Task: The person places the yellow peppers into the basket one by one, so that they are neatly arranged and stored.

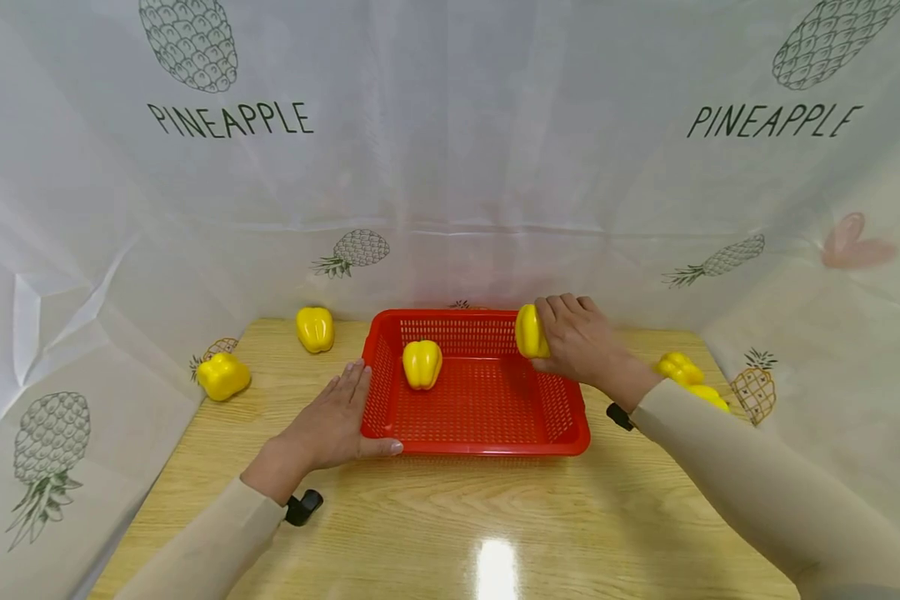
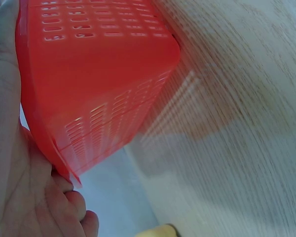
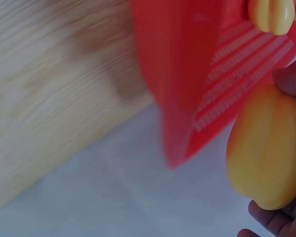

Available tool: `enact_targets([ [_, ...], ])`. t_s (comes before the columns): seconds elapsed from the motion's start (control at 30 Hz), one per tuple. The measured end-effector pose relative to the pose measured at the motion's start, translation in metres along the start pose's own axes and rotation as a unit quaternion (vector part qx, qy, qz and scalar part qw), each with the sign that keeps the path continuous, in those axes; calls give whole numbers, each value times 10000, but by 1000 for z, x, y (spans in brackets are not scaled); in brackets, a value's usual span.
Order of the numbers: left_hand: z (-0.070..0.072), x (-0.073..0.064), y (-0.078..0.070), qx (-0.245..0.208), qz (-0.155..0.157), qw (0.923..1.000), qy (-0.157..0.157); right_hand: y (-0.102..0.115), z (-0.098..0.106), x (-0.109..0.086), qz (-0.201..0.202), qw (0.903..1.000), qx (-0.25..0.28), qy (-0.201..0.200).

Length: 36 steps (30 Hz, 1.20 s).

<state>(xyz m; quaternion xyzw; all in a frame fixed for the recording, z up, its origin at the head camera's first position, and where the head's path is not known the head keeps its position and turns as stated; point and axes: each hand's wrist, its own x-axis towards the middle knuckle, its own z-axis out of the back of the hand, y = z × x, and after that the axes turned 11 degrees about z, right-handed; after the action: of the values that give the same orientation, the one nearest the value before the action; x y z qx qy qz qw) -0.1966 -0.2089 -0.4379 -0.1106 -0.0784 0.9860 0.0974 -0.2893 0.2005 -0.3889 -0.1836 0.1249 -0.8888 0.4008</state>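
Note:
A red perforated plastic basket stands on the table with one yellow bell pepper inside, toward its left. My left hand rests against the basket's near-left corner, fingers extended along the left rim and thumb along the front rim. In the left wrist view, the palm and fingers lie by the basket's edge. Over the back-right part of the basket, my right hand grips another yellow bell pepper. The right wrist view shows this pepper between thumb and fingers, above the rim.
Two yellow bell peppers, one at the back and one at the left edge, lie left of the basket. Two more sit at the right, partly behind my right forearm. A pineapple-print sheet surrounds the wooden table.

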Motion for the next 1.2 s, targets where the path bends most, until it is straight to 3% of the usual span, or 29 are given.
enact_targets([
  [0.27, -1, -1, 0, -85, -27, 10000, 36, 22, -11, 40, 186, 9991, -1, 384],
  [0.53, -1, -4, 0, -123, -9, 9999, 23, 42, -34, 64, 204, 9981, 138, 557],
  [0.9, -3, -2, 1, -173, -9, 9998, 18, 58, -56, 76, 280, 9948, 509, 836],
  [1.2, -1, -2, 1, -167, 59, 9998, 13, 61, -67, 80, 332, 9913, 430, 1196],
])
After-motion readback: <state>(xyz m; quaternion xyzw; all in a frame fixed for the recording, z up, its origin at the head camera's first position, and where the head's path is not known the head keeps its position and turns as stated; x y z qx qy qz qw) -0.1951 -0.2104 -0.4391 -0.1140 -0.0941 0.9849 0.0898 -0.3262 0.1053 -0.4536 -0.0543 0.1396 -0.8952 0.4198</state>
